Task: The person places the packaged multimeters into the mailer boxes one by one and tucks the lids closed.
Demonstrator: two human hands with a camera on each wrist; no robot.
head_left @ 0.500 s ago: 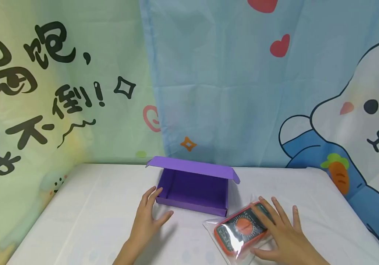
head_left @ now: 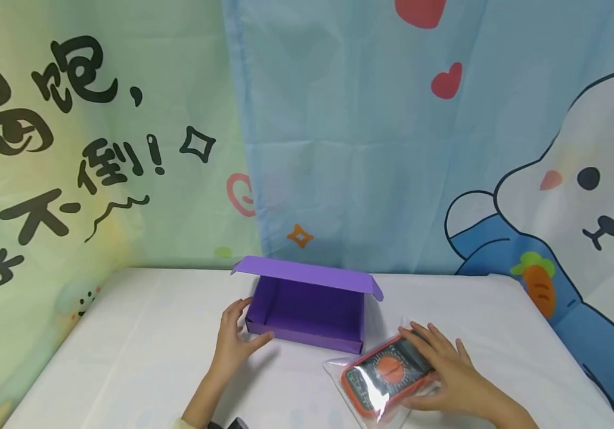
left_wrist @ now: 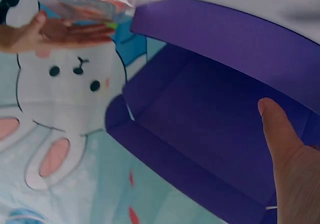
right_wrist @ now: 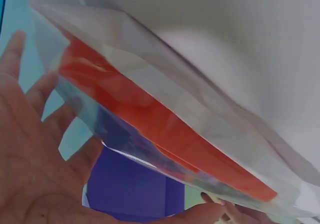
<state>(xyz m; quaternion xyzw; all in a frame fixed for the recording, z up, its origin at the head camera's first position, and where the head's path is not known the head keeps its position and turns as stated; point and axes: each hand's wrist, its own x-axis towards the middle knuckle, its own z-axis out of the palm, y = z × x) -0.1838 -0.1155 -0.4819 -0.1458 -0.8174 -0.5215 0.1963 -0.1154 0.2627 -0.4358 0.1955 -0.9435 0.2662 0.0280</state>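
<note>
Head view: right hand point(head_left: 445, 375) spread at bagged multimeter point(head_left: 387, 370); left hand point(head_left: 230, 345) spread by box point(head_left: 307, 338). We should grip the multimeter's edges.

bag point(head_left: 375, 387): clr plastic, v. glossy | box point(head_left: 307, 307): matt cardbd, smooth | backdrop point(head_left: 339, 149): cloth, sl. creased

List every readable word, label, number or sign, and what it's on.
"不倒!": green backdrop, lower line; the character before it is cut off.
Upper line, same backdrop: stylised, partly cut off, not surely readable; ends in ",".
Multimeter: markings round the dial, too small to read.
Purple box: no text visible.
</note>
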